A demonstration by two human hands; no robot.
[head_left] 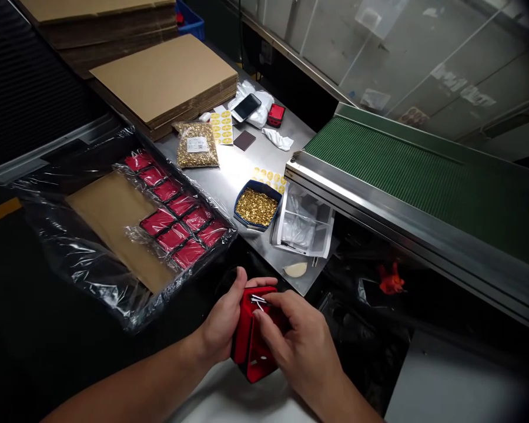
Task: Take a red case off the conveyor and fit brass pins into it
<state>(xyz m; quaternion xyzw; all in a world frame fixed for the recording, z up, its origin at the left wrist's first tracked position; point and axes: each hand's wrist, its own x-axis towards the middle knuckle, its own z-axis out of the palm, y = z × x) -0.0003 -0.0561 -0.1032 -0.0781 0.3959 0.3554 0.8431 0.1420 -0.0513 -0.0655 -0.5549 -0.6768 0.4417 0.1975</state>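
Observation:
In the head view, a small red box with black edges (242, 341) is held in front of me, its red-lined inside facing up and to the right. My left hand (227, 320) is closed round its left side, with the thumb pointing up along the edge. The fingers of my right hand (302, 338) are pinched at the box's upper inside. At those fingertips are thin, shiny, silvery pieces (258, 300), too small to name. The right hand covers part of the box's inside.
To the left, a plastic-lined tray (134, 311) holds several red boxes (174, 236). Ahead on the metal table (229, 176) are a blue bin (245, 222) of gold pieces, a bag of gold pieces (197, 154), cardboard sheets (167, 76) and a phone (245, 108). A green conveyor (379, 164) runs at right.

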